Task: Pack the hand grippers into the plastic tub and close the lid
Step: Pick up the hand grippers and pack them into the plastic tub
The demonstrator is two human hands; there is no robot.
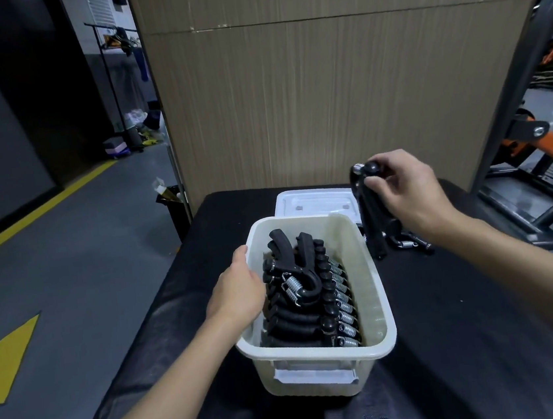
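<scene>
Hand grippers (317, 304) are mostly in the plastic tub (375, 287) already, packed in a tight row with the black foam handles to the left and the silver springs along the right wall. One loose gripper (290, 271) sits on top of the row toward the far end, handles pointing up, not slotted in. The tub's open in the middle of the black tabletop (471, 325), with a white latch (314, 375) on its near end. Its lid (314, 201) lies flat on the tabletop right behind the tub.

Your right hand (404, 191) is up in the air past the tub's far right corner, thumb and fingers pinching a single gripper (371, 222) by its top end near the knob, handles hanging down. Below it, a few spare grippers (410, 244) lie on the tabletop just right of the tub.

Your left hand (239, 289) is at the tub's left wall, thumb lying along the rim. The fingers go down inside behind the hand, so I can't tell if they're curled on the wall or just touching the handles.

Background: a big cardboard panel (322, 83) behind the tabletop, an orange and black metal frame (543, 144) off to the right, grey floor (83, 248) with yellow markings on the left.
</scene>
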